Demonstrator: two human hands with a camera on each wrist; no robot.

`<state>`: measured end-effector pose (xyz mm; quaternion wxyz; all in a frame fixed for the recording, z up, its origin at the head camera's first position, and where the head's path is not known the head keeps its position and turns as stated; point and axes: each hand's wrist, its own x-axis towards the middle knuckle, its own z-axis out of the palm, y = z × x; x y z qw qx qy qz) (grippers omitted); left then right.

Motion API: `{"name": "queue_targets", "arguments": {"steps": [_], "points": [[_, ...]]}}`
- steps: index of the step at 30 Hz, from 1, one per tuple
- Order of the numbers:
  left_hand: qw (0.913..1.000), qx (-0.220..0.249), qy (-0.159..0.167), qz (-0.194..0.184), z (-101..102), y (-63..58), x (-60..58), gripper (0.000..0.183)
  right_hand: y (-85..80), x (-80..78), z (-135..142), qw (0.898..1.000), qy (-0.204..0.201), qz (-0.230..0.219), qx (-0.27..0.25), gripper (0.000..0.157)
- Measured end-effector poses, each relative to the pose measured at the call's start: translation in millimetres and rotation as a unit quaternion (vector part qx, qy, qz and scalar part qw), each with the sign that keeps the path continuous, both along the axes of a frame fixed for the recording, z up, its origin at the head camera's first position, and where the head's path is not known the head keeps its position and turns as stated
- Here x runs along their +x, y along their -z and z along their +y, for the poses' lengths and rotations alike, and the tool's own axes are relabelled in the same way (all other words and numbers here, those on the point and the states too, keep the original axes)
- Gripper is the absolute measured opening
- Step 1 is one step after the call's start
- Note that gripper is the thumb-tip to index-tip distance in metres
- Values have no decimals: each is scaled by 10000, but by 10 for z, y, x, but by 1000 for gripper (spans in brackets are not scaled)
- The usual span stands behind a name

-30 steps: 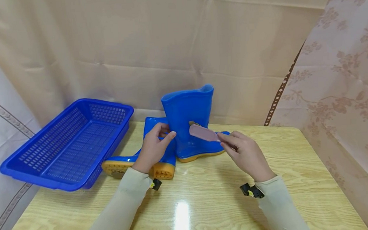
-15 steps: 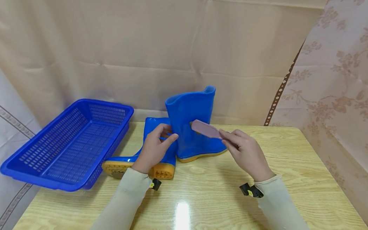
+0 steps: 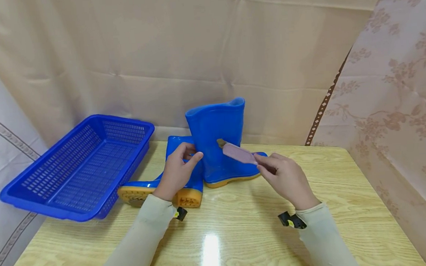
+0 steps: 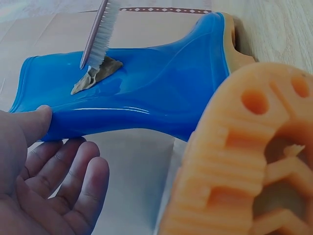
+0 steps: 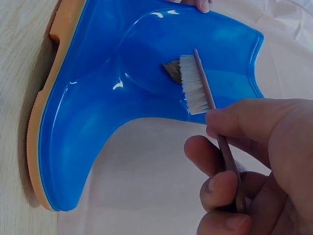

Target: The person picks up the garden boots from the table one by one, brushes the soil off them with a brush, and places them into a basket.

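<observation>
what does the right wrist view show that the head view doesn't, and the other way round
Only the right wrist view: the white bristles of the brush. Only the head view: the blue mesh basket, the blue rubber boot lying on its side and the pale sleeves. Both: the standing blue rubber boot, its brown patch, the brush in the right hand, some of the left hand, and the table.

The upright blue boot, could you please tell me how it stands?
Right hand grip holding brush at brown patch. Left hand grip touching upright boot. Second boot on its side close by; nothing seen blocking brush.
</observation>
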<state>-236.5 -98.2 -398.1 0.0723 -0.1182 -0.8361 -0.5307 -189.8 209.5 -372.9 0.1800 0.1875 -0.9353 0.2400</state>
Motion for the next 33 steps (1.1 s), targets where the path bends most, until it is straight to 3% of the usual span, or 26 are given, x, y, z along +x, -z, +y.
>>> {"name": "queue_targets", "arguments": {"steps": [5,10,13,19,23,33], "points": [[10000,-18,67,-40,-3,1,4,34,6,-11,0,9993,-54,316,-182,32],[9991,-252,336,-48,-7,1,2,34,18,-36,-8,9934,-297,952,-569,33],[9981,-372,497,-14,-4,-4,-1,33,22,-42,-16,9913,-415,1078,-630,34],[9970,-451,619,73,1,0,7,32,29,-30,-36,9945,-360,919,-342,35],[9977,-409,536,29,4,1,2,34,47,-20,-38,9968,-197,762,-170,34],[9994,-186,294,-23,-9,34,-12,32,13,3,-17,9997,48,-93,216,31]]}}
